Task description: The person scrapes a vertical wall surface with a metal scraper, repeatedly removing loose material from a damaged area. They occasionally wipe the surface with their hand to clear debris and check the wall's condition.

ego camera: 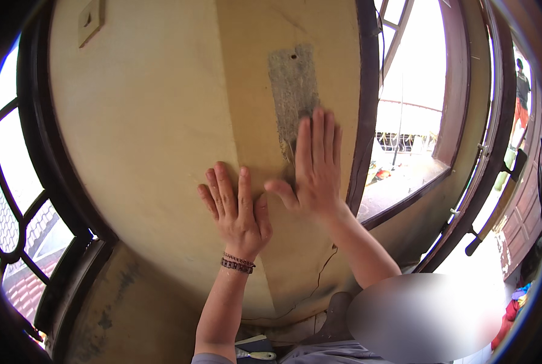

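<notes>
A painted wall corner (184, 113) stands in front of me, pale on one face and deeper yellow on the other. My left hand (239, 214) lies against it near the corner line, fingers spread, a beaded bracelet (237, 264) on its wrist. My right hand (316, 168) is pressed flat on the yellow face, thumb out to the side, slightly blurred. Its fingertips overlap the lower part of a rough grey patch (293, 82) with a small hole near the top. Darkness borders the right fingers; whether anything thin lies under the palm is hidden.
A putty knife (259, 355) lies below beside my left forearm. Cracks (321, 273) run along the lower wall. Dark-framed windows (39, 204) flank me, and a wooden door handle (498, 214) is at right. A person (521, 91) stands outside in the distance.
</notes>
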`<state>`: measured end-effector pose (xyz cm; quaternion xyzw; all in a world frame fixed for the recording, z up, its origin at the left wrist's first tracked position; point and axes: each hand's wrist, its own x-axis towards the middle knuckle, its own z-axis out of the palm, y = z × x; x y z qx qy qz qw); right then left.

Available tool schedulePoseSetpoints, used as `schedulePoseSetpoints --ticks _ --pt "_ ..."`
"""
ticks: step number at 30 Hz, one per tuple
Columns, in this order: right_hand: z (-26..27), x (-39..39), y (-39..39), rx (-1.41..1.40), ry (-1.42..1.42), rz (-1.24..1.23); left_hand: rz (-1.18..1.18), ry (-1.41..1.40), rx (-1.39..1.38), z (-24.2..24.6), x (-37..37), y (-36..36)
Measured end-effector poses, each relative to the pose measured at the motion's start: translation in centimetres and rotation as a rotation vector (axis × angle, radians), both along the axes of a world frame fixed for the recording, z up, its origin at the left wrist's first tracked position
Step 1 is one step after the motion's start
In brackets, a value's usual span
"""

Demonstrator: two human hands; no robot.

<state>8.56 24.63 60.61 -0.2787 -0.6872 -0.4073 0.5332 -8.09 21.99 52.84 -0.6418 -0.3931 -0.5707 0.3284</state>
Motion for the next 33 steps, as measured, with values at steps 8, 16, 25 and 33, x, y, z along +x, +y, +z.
schedulePoseSetpoints --ticks 8,16,25,33 --pt "14.5 -0.7 0.3 0.061 0.132 -0.006 -0.033 0.012 0.023 0.4 0.2 -0.1" --pt "-3.3 -0.2 -0.3 -0.056 0.059 0.006 -0.085 -0.022 0.062 -0.4 0.0 0.1" --pt "18.7 -2.5 1.5 0.267 0.143 -0.104 -0.145 -0.05 0.093 -0.2 0.1 0.0" --pt "1.5 -2.4 -0.6 -0.079 0.057 0.002 -0.173 -0.047 0.138 -1.0 -0.5 0.3"
